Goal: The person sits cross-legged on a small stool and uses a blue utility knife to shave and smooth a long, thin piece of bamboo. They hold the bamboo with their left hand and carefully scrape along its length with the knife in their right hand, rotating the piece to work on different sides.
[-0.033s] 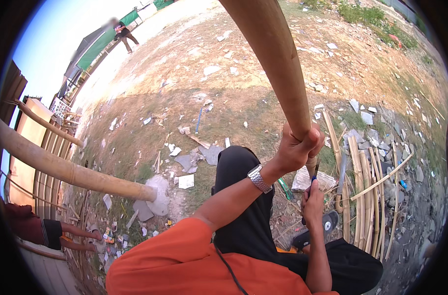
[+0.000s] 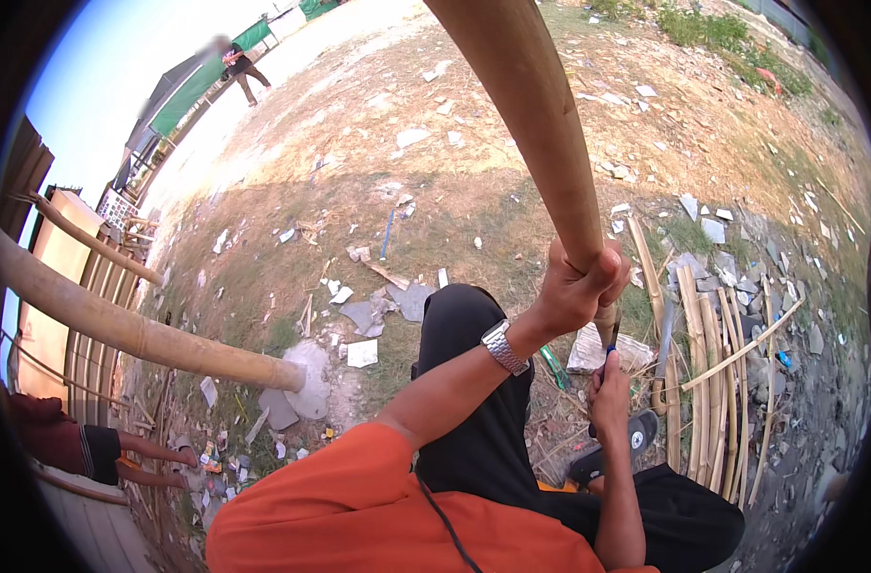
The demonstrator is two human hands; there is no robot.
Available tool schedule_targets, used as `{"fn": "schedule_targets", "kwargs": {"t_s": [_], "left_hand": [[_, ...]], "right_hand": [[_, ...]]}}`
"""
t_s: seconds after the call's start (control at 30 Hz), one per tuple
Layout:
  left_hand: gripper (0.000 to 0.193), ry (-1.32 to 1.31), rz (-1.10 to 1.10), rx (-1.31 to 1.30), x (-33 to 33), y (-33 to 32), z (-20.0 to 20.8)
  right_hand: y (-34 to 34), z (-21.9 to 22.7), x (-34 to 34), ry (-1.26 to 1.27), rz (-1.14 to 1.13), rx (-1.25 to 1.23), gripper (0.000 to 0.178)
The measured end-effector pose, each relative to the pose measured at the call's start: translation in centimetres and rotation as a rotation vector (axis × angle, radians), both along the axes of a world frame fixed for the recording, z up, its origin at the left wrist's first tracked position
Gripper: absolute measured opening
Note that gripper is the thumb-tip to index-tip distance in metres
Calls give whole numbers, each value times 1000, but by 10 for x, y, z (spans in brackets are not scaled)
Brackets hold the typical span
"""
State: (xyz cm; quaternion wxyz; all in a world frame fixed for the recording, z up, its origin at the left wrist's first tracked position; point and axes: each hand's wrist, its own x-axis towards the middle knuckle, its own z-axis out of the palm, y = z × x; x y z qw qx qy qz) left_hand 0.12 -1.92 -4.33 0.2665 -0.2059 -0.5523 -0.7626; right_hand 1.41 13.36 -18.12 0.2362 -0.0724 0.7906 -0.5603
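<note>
My left hand (image 2: 581, 279), with a metal-band watch on the wrist, is wrapped round a thick bamboo pole (image 2: 550, 134) near its lower end. The pole rises from there and runs out of view at the top. In my right hand (image 2: 608, 396) is a knife-like tool (image 2: 616, 329) with a narrow dark blade and some blue at its handle. The blade points up along the pole's lower end; whether it touches cannot be made out. A pale, rough block (image 2: 588, 351) lies on the ground just below the pole's end.
Split bamboo strips (image 2: 708, 382) lie to my right, beside my shoe (image 2: 636, 435). Another bamboo pole (image 2: 149, 329) slants in from the left. Broken tile pieces (image 2: 364, 353) litter the ground. One person (image 2: 240, 67) stands far off; another (image 2: 58, 444) is at the lower left.
</note>
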Motion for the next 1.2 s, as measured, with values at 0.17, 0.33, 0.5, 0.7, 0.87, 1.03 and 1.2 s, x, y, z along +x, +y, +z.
{"fn": "schedule_targets", "kwargs": {"t_s": [0.17,0.33,0.5,0.7,0.87,1.03,1.2], "left_hand": [[55,17,6,-20,2,3,4],[56,-14,-34,4,1,-2,2],[56,-2,-65,-39,2,3,4],[56,0,-37,-33,-1,-2,0],[56,-8,-31,-45,-1,3,2],[57,-5,-7,-47,0,1,-1],[58,-19,-44,-62,0,1,5]], "right_hand": [[1,3,2,-90,-21,-121,61],[2,-5,-1,-237,-47,-182,60],[3,-2,1,-166,-35,-241,61],[4,-1,-8,103,27,8,63],[3,8,-2,195,-15,93,62],[1,8,-4,207,19,117,63],[7,-32,-11,154,-25,173,63]]}}
